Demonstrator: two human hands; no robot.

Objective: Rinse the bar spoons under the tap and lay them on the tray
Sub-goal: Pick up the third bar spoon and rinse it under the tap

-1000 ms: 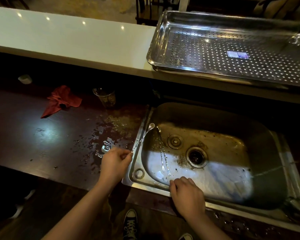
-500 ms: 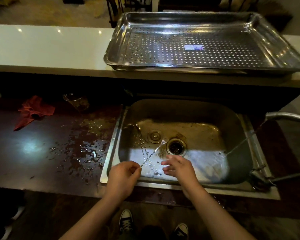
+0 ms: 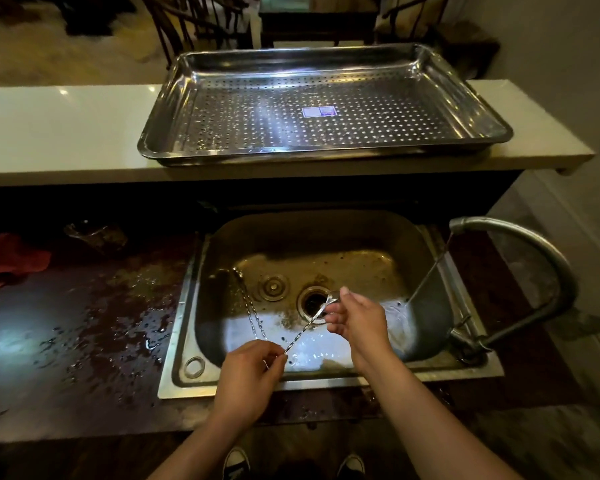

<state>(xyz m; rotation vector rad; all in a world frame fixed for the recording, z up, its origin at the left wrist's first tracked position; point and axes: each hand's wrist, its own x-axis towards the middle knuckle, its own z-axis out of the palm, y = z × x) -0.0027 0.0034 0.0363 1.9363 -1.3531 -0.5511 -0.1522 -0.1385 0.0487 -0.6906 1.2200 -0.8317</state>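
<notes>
Two pinching hands (image 3: 248, 377) (image 3: 358, 323), one bar spoon (image 3: 303, 330)

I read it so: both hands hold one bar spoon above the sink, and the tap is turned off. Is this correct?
Not quite. The tap runs: in the head view a thin stream falls from its spout into the sink. The rest holds: the left hand and right hand hold one bar spoon above it.
</notes>
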